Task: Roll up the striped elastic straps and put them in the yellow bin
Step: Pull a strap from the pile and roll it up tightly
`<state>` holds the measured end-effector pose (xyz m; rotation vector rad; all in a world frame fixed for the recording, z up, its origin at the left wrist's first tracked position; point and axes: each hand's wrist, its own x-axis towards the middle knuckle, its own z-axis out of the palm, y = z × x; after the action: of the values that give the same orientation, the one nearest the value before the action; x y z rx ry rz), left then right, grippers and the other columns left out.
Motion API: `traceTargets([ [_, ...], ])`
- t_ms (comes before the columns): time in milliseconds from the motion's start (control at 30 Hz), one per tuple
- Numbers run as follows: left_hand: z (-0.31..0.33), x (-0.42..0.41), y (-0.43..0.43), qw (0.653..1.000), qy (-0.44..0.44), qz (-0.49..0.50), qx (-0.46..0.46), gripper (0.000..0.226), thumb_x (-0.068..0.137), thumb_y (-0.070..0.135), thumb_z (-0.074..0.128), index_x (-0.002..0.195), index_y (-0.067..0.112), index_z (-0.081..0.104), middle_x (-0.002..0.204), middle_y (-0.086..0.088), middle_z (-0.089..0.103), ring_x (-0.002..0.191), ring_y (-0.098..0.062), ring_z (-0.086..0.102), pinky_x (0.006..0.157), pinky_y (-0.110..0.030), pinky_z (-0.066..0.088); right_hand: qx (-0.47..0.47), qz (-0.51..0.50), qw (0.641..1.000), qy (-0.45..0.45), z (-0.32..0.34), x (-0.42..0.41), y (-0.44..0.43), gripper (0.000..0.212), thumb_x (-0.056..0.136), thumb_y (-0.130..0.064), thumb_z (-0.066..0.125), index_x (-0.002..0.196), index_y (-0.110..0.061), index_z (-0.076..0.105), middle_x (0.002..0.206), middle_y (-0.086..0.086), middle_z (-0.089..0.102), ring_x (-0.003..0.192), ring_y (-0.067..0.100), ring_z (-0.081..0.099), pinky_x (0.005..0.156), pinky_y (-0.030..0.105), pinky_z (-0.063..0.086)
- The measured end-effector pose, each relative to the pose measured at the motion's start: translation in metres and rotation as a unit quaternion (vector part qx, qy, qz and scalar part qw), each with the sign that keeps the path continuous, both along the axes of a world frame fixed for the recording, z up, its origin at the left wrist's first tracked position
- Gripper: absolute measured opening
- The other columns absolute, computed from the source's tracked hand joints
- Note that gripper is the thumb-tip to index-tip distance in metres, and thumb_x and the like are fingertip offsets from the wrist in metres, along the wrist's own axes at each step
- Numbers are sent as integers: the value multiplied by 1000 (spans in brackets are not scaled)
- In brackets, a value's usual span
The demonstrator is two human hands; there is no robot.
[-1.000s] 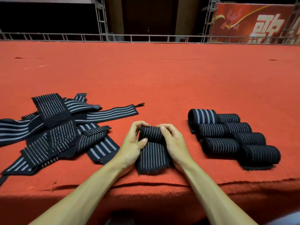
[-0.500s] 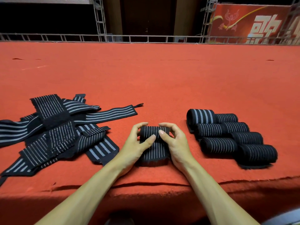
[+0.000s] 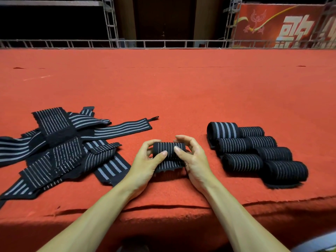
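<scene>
A black strap with thin grey stripes lies near the front edge of the red surface, almost wholly rolled, with a short flat tail toward me. My left hand grips the roll's left end, thumb on top and fingers curled behind. My right hand grips the right end the same way. A loose pile of unrolled striped straps lies to the left. Several finished rolls lie in a cluster to the right. No yellow bin is in view.
The red carpeted surface stretches far back to a metal railing. Its front edge runs just under my forearms. A red banner hangs at the back right.
The roll has grown and moved toward me as both hands turned it. The flat tail has shortened from a long strip to a small flap.
</scene>
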<state>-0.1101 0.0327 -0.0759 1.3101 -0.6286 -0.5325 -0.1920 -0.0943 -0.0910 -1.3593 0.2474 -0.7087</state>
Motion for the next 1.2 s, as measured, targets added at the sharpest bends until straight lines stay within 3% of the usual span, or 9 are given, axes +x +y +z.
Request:
traceTargets([
  [133, 0, 1, 2, 1000, -21, 7, -19, 37, 85, -7, 63, 110, 20, 57, 108, -7, 65, 84, -14, 67, 73, -26, 56, -35, -40, 998, 34, -1, 4, 1, 30, 83, -45, 65, 106, -25, 66, 102, -7, 65, 96, 11, 60, 87, 36, 50],
  [233, -3, 2, 5, 997, -60, -8, -47, 43, 79, -22, 57, 100, 16, 57, 125, 5, 63, 116, -13, 60, 84, -26, 53, -59, -52, 996, 52, -1, 5, 4, 21, 94, -43, 55, 107, -28, 60, 94, -4, 63, 65, 16, 58, 56, 30, 47],
  [333, -3, 3, 6, 996, -70, -11, -49, 45, 76, -26, 55, 96, 14, 56, 128, 7, 61, 122, -13, 55, 75, -20, 52, -44, -46, 996, 54, -2, 6, 3, 15, 96, -38, 56, 103, -25, 59, 88, 1, 59, 48, 17, 46, 39, 26, 35],
  [533, -2, 1, 4, 998, -55, 4, -4, 39, 79, 4, 74, 110, 23, 62, 111, -2, 65, 83, -8, 66, 72, -23, 53, 13, -8, 1000, -3, 5, -1, 0, 13, 94, -9, 57, 106, -12, 62, 89, 4, 57, 62, 10, 52, 49, 21, 42],
  [667, -3, 1, 3, 993, -94, 52, 40, 34, 79, 35, 71, 111, 26, 66, 110, 1, 68, 95, -8, 65, 83, -23, 52, 5, -12, 1000, 0, 8, -3, 3, 19, 93, -1, 57, 106, -13, 64, 89, 5, 61, 73, 12, 59, 57, 22, 49],
  [833, 4, -8, 14, 980, -150, 57, 117, 31, 82, 36, 71, 112, 29, 67, 107, 8, 69, 101, -5, 63, 88, -27, 52, -57, -70, 994, 69, 15, -24, 12, 20, 91, -1, 62, 106, -14, 65, 95, 9, 64, 65, 1, 61, 52, 17, 49],
  [967, 10, -30, 21, 989, -95, -23, 114, 47, 77, 39, 74, 122, 30, 65, 110, 1, 70, 97, -11, 69, 90, -30, 53, -106, -87, 988, 71, 22, -64, 9, 24, 88, -3, 67, 108, -17, 66, 94, 6, 68, 68, 2, 63, 59, 19, 51],
  [1100, 13, -63, 13, 983, -117, -77, 116, 51, 85, 23, 73, 133, 21, 57, 117, -3, 68, 105, -17, 66, 93, -30, 51, -100, -159, 980, 59, 21, -102, 6, 23, 89, -5, 66, 108, -17, 68, 92, 6, 68, 72, 4, 62, 56, 20, 51],
  [1200, 18, -90, -3, 981, -148, -78, 103, 38, 87, 16, 70, 124, 21, 62, 113, 1, 69, 100, -15, 66, 89, -25, 52, -82, -216, 971, 58, 23, -127, 2, 21, 91, -4, 62, 110, -11, 67, 83, 1, 66, 60, -3, 58, 50, 17, 47],
])
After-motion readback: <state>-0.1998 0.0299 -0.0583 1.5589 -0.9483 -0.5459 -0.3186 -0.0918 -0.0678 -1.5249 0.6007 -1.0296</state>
